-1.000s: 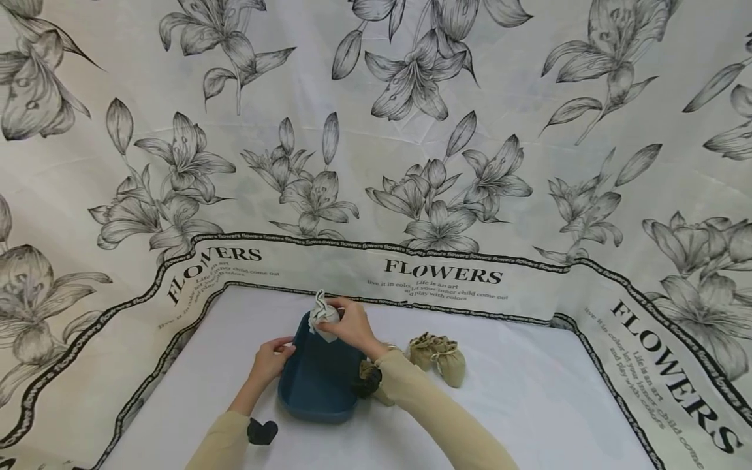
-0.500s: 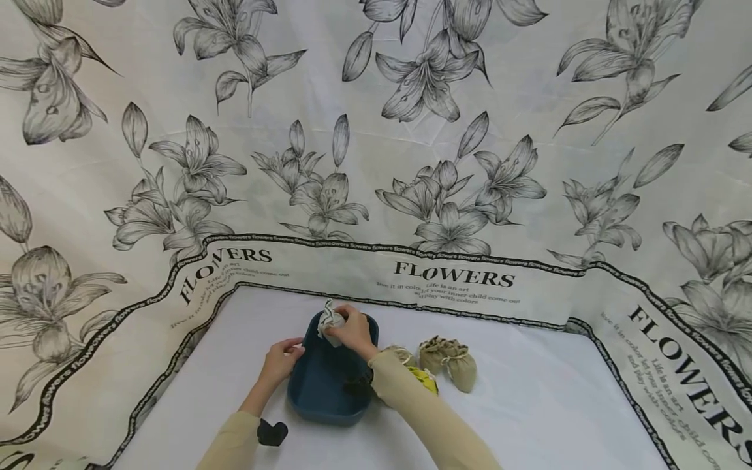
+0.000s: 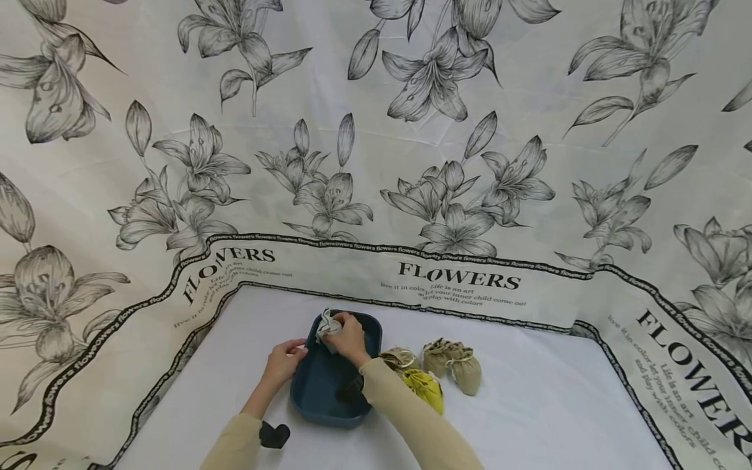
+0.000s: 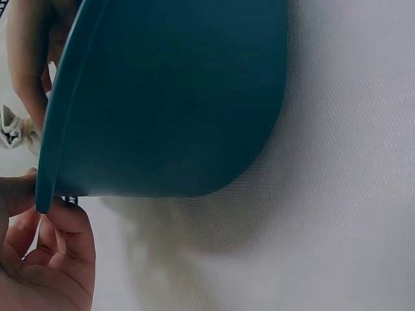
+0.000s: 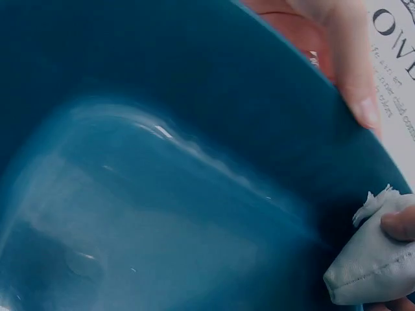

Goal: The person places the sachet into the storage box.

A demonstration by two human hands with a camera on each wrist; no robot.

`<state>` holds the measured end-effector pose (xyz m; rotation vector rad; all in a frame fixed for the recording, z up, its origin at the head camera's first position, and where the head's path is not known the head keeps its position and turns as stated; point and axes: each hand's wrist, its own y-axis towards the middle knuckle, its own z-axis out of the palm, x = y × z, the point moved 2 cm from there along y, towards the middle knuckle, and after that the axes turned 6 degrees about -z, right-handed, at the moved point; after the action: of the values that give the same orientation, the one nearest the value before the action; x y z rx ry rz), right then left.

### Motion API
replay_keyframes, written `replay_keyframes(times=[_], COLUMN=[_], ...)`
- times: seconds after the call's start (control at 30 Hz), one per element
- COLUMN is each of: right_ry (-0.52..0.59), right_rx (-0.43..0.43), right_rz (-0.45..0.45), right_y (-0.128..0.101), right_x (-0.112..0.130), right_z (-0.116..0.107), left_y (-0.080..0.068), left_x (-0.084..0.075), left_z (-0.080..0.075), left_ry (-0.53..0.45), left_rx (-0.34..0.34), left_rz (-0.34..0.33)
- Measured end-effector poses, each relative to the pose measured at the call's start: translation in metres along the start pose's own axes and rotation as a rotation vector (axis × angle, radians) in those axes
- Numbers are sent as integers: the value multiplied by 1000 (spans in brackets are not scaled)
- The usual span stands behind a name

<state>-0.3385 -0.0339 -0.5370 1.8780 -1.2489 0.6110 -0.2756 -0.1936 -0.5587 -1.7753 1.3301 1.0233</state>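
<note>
My left hand [image 3: 284, 361] pinches the left rim of a deep blue plastic tub [image 3: 329, 403], its thumb lying over the inner side in the right wrist view. My right hand [image 3: 351, 341] grips a small white drawstring pouch [image 3: 327, 329] with a ruffled top, down inside the tub's far left corner. Close up in the right wrist view, the pouch [image 5: 369, 269] is tilted, its seamed bottom toward the tub's inside, fingers on its side. From the left wrist view the tub's outer wall [image 4: 175, 110] fills the middle, and the pouch's ruffled neck shows past the rim.
Right of the tub lie a yellow pouch [image 3: 425, 390], a tan pouch [image 3: 399, 357] partly behind it, and more tan tied pouches [image 3: 461, 369] farther right. A white cloth covers the table [image 3: 529, 405]. A flower-printed curtain [image 3: 435, 196] stands behind it.
My right hand has lowered the white pouch from above the far rim into the tub. The right forearm has shifted left, uncovering the yellow pouch. The left hand stays on the rim.
</note>
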Motion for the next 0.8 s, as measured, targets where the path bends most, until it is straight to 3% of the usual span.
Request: replay_keyframes(times=[0.5, 0.8], right_ry=[-16, -53], right_rx=[-25, 42], right_rz=[20, -17], right_y=[-2, 2], right_x=[2, 6], right_z=[10, 2], left_y=[2, 1], left_x=[0, -1], left_z=[2, 1], left_ry=[18, 27], left_rx=[-15, -5], left_rz=[12, 15])
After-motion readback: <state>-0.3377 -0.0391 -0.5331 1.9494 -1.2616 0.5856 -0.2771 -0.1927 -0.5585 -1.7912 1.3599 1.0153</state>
